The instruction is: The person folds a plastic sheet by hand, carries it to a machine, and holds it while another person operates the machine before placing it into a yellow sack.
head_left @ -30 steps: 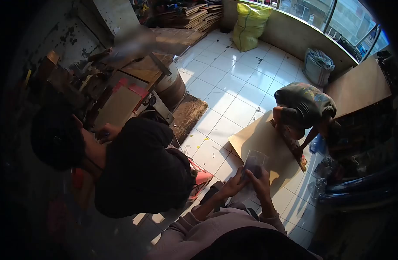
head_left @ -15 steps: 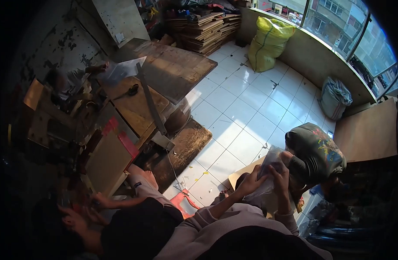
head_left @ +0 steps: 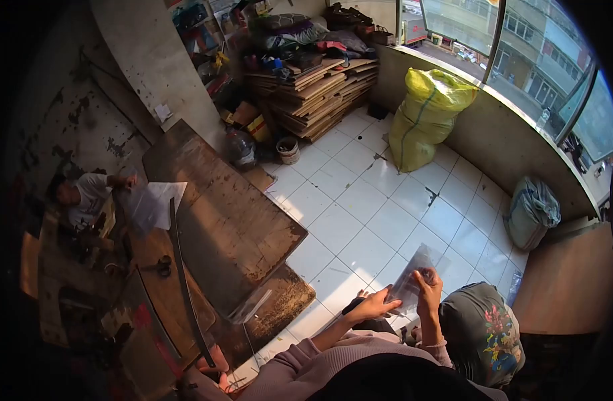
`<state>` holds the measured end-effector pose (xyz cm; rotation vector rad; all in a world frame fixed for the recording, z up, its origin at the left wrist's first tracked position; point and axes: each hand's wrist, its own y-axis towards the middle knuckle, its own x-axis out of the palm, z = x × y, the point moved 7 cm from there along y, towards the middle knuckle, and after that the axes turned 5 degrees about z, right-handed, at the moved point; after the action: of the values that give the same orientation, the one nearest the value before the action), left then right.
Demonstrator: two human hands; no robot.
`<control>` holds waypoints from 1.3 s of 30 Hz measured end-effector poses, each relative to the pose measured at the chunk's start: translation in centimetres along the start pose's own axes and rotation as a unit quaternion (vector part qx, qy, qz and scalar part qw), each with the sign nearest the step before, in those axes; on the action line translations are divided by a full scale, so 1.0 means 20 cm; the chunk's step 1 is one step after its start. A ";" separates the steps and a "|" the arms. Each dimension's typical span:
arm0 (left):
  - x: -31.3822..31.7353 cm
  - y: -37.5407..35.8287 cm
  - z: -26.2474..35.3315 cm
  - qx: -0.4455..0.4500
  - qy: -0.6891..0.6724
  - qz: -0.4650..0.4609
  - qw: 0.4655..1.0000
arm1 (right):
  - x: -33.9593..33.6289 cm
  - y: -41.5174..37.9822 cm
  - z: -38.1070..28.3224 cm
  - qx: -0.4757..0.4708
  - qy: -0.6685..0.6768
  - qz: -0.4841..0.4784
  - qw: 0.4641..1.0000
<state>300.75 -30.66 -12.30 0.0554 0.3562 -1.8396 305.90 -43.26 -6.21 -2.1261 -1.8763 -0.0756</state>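
Now I hold a clear, crinkled plastic bag [head_left: 413,281] above the white tiled floor [head_left: 360,200].
My left hand [head_left: 374,305] pinches its near edge; my right hand [head_left: 428,291] has its fingers [head_left: 423,275] closed on the bag's right side.

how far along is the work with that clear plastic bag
Early, by the look of it. Done: the clear bag is picked up and held over the tiled floor. In hand: the left hand steadies its lower edge while the right hand pinches its side. I cannot tell whether anything is inside. Left: it is neither sealed nor set down.
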 end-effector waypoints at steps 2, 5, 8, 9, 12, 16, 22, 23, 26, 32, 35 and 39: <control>-0.20 0.23 0.17 -0.060 -0.115 -0.001 0.992 | 0.15 0.30 -0.17 -0.002 0.019 -0.021 1.000; -0.54 0.52 0.36 -0.027 -0.060 0.063 0.996 | 0.41 0.70 -0.27 0.014 0.024 -0.068 0.997; -0.71 0.80 0.29 -0.093 -0.244 0.080 0.962 | 0.65 1.05 -0.31 -0.060 -0.079 -0.091 0.991; -0.76 0.92 0.23 -0.105 -0.272 0.085 0.953 | 0.69 1.16 -0.30 -0.085 -0.112 -0.084 0.986; -0.89 1.32 0.29 -0.095 -0.277 0.009 0.956 | 0.73 1.52 -0.35 -0.088 -0.142 -0.043 0.985; -0.99 1.99 0.48 -0.099 -0.180 -0.114 0.972 | 0.57 2.02 -0.48 -0.087 -0.004 0.107 0.990; -0.87 2.87 0.88 -0.008 -0.016 -0.259 0.966 | 0.34 2.57 -0.91 -0.164 -0.043 0.234 0.957; -0.85 3.00 0.92 0.000 0.002 -0.269 0.963 | 0.31 2.67 -0.95 -0.163 -0.054 0.242 0.955; -0.85 3.38 1.01 0.065 0.084 -0.343 0.933 | 0.21 3.00 -0.94 -0.124 -0.016 0.267 0.956; -1.06 4.46 1.09 0.135 0.152 -0.304 0.931 | 0.05 3.74 -0.87 -0.107 0.038 0.341 0.933; -1.42 5.13 1.34 0.172 0.206 -0.113 0.957 | 0.02 4.07 -1.08 -0.132 0.082 0.383 0.910; -1.79 6.13 1.29 0.184 0.365 0.079 0.909 | 0.02 4.43 -1.53 -0.263 0.102 0.443 0.851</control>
<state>430.79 -35.22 -6.07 1.0251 0.4953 -1.6436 397.32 -59.62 6.05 -2.9832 -0.6428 -0.6319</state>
